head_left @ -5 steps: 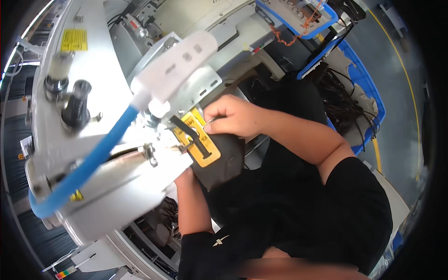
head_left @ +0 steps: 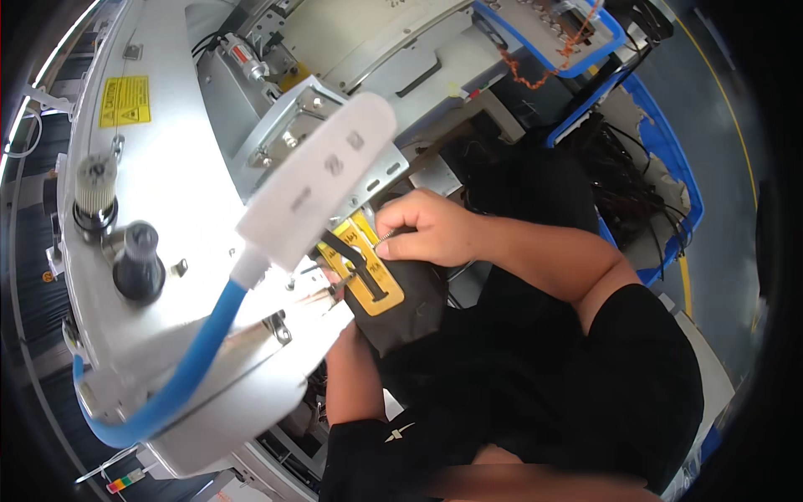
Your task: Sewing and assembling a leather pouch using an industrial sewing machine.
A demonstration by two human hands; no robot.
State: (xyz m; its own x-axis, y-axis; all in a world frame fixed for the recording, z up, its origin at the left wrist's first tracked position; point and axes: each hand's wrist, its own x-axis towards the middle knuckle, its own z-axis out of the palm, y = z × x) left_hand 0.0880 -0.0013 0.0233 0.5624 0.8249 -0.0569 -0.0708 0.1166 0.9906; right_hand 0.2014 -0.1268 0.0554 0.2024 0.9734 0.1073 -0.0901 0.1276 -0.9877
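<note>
My right hand [head_left: 435,228] is closed in a pinch at the upper right edge of a yellow plate [head_left: 381,293] with a dark slotted strip. A thin, ridged, dark bit shows at the fingertips, too small to name. Beneath the plate hangs a dark brown piece of material [head_left: 414,309], which looks like fabric or leather. My left forearm [head_left: 353,381] rises toward the same piece, but the white sewing machine [head_left: 251,368] and the material hide my left hand's fingers. Metal parts of the machine reach over the plate's left side.
A white lamp head [head_left: 322,180] on a blue flexible arm [head_left: 196,360] hangs over the machine, close above the work. Two thread tension knobs [head_left: 138,263] stand on the machine's left. At the right are a blue-rimmed tray [head_left: 615,38] and a blue bin [head_left: 682,180] with dark strips.
The whole view has shifted slightly, so machine, lamp and plate sit a little lower or further right. My right hand keeps its pinch beside the plate.
</note>
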